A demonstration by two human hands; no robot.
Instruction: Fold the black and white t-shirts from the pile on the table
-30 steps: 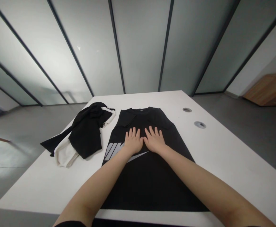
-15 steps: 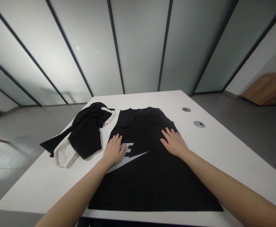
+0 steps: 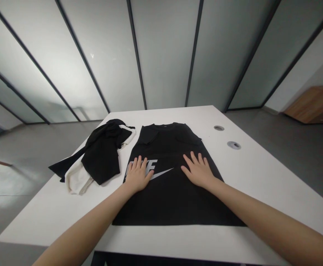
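Observation:
A black T-shirt [image 3: 175, 203] lies flat in front of me, collar at the far end and hem toward me. Its sleeves are folded in over the body, and a grey logo with a swoosh shows on the left half. My left hand [image 3: 138, 175] rests on the shirt with fingers spread, covering part of the logo. Palm down on the right half, my right hand [image 3: 199, 170] also has its fingers apart. Neither hand grips the cloth.
A rumpled heap of black clothing [image 3: 102, 159] with a white garment [image 3: 77, 179] under it lies on the left of the white table [image 3: 261, 177]. Two round cable holes, one a grommet [image 3: 234, 145], are at the right. Frosted glass panels [image 3: 164, 55] stand behind the table.
The shirt's hem has moved away from me, leaving a wider strip of table before it. My right hand has shifted a little left, and more of the logo's lettering shows.

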